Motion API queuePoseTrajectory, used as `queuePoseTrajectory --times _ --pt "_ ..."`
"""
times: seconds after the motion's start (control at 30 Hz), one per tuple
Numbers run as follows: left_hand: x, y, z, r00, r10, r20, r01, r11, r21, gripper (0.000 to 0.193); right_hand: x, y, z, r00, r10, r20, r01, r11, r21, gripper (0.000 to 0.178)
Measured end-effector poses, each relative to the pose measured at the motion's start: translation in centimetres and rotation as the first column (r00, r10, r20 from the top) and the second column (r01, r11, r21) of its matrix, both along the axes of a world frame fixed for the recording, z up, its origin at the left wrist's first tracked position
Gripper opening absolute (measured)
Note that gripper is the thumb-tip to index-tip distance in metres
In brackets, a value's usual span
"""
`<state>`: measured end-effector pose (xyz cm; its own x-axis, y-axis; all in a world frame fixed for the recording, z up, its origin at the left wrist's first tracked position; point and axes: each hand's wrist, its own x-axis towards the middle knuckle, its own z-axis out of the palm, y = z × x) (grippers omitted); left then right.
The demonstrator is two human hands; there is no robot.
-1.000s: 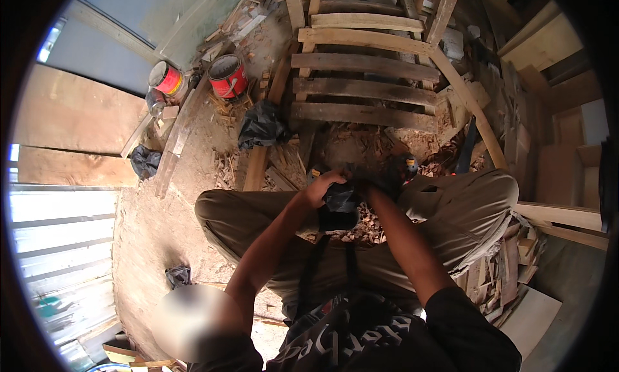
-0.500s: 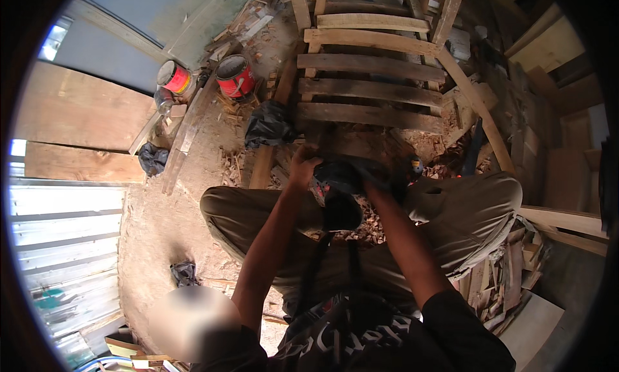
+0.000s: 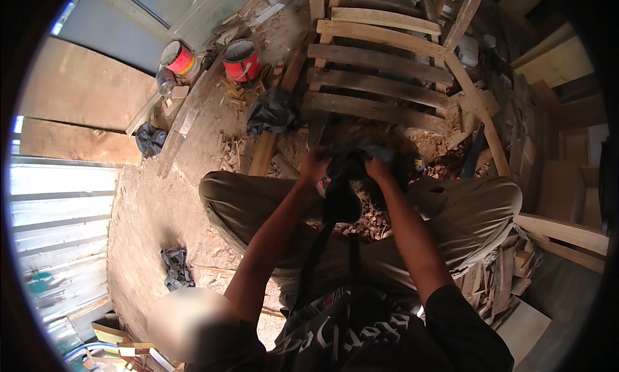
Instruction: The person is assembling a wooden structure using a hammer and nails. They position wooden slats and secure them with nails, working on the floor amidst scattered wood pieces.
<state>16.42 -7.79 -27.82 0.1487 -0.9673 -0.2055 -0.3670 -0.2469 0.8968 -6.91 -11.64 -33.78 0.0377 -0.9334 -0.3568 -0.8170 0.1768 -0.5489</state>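
Observation:
A dark, limp, crumpled piece, plastic or cloth (image 3: 348,167), is stretched between my two hands above the gap between my knees. My left hand (image 3: 314,167) has its fingers closed on the piece's left side. On the other side my right hand (image 3: 376,168) grips it, with its fingertips partly hidden in the dark folds. Just beyond my hands stands a slatted wooden frame (image 3: 377,78). A crumpled black plastic bag (image 3: 274,112) lies to the left of the frame's near end.
Two red cans (image 3: 242,70) (image 3: 177,59) stand at the far left. More black plastic (image 3: 151,140) (image 3: 177,267) lies on the dusty floor. A long board (image 3: 187,123) lies left of my knee. Wood offcuts (image 3: 506,278) are piled at the right, and wood chips (image 3: 374,222) lie between my legs.
My right hand has come out from under the dark piece and its fingers now show at the piece's right edge. The left hand has shifted slightly right. The view has turned a little.

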Motion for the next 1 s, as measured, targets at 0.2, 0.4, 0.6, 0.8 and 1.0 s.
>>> queuePoseTrajectory --times 0.2,0.4,0.6,0.8,1.0 --pt "1.8 -0.9 0.1 0.968 0.113 -0.223 -0.123 0.992 -0.034 0.033 1.1 -0.2 3.3 0.995 -0.022 0.101 0.021 1.000 0.014 0.049" --pt "2.1 -2.4 0.1 0.956 0.119 -0.267 -0.157 0.979 -0.127 0.030 -1.0 -1.8 3.9 0.798 -0.272 0.538 0.141 0.952 0.271 0.032" --pt "1.2 -1.9 2.4 0.963 0.144 -0.228 -0.162 0.985 -0.064 0.028 -0.6 -1.4 6.6 0.622 -0.459 0.634 0.189 0.874 0.448 0.031" --pt "2.2 -2.2 0.5 0.930 0.120 -0.348 -0.169 0.979 -0.115 0.027 -0.1 -1.6 8.2 0.497 -0.569 0.655 0.248 0.816 0.522 0.030" --pt "2.2 -2.2 0.1 0.954 0.135 -0.266 -0.179 0.973 -0.148 0.030 0.0 -1.1 10.0 0.468 -0.619 0.630 0.314 0.783 0.536 0.029"
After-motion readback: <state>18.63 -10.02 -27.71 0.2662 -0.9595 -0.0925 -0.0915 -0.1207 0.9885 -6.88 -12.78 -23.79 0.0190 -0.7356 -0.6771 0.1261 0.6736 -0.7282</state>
